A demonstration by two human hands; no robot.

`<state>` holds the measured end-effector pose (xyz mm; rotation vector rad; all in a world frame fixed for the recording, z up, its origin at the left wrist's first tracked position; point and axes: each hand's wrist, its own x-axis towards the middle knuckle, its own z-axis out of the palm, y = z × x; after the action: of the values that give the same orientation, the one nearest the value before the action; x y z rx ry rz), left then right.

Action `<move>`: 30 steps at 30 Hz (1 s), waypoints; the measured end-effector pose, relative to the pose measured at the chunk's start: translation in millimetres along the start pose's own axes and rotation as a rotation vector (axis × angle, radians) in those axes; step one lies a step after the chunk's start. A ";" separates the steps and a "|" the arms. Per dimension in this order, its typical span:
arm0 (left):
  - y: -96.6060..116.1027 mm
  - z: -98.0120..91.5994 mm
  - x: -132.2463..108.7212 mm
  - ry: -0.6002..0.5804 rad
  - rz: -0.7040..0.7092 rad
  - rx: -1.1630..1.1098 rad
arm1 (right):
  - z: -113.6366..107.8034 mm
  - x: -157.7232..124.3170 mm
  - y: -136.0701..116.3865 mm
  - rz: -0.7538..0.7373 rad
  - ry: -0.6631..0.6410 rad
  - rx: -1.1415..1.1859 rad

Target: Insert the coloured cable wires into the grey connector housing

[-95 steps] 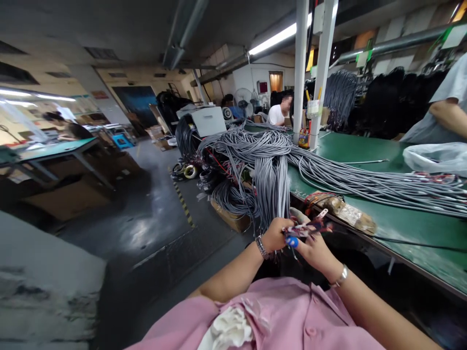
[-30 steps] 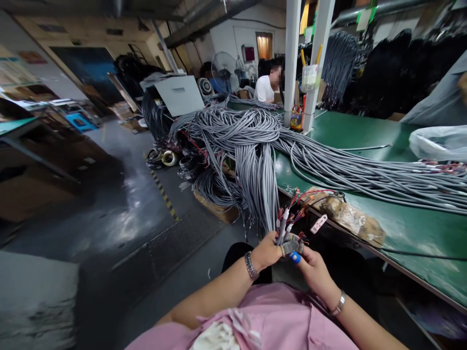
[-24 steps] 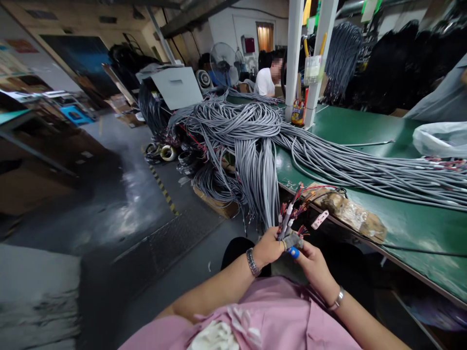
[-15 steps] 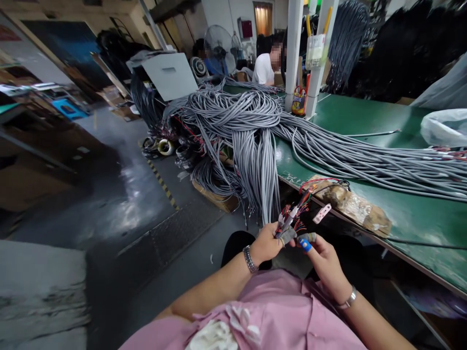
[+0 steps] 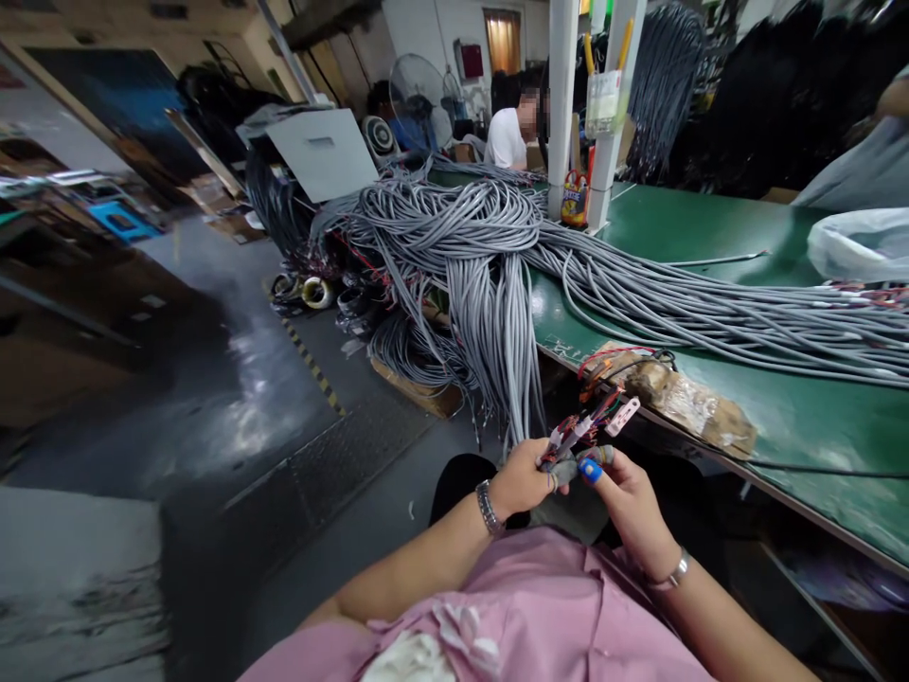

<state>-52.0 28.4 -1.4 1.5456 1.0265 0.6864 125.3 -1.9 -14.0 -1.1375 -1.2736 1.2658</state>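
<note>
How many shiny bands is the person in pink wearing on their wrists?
2. One dark metal band is just behind the left hand, which grips a wire bundle; one silver band is just behind the right hand.

Landmark: wrapped block [image 5: 692, 409]. I find room to pass right of it, over green table [image 5: 828, 417], the black cord [image 5: 816, 470] lying low along the front. Behind it, grey cables [image 5: 710, 317] bar the way; left, wire ends [image 5: 580, 428], then hanging bundle [image 5: 490, 327]. Pink strip [image 5: 623, 417] obstructs its near-left end.
</note>
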 end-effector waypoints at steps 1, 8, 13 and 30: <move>-0.9 -0.1 -0.3 -0.025 0.003 0.015 | -0.5 2.3 -1.6 -0.002 -0.015 -0.008; 0.3 2.3 -4.0 -0.044 0.063 -0.020 | 3.3 16.3 0.4 0.211 -0.019 0.147; 3.3 3.5 -2.7 0.150 0.121 -0.156 | 4.4 9.2 12.5 0.412 0.118 0.494; -0.7 6.7 1.5 0.070 0.046 -0.143 | 6.3 13.8 -13.7 0.153 -0.088 0.238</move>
<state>-45.7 26.6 -3.8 1.4335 0.9746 0.8326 118.0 11.0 0.1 -1.0322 -1.0812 1.5518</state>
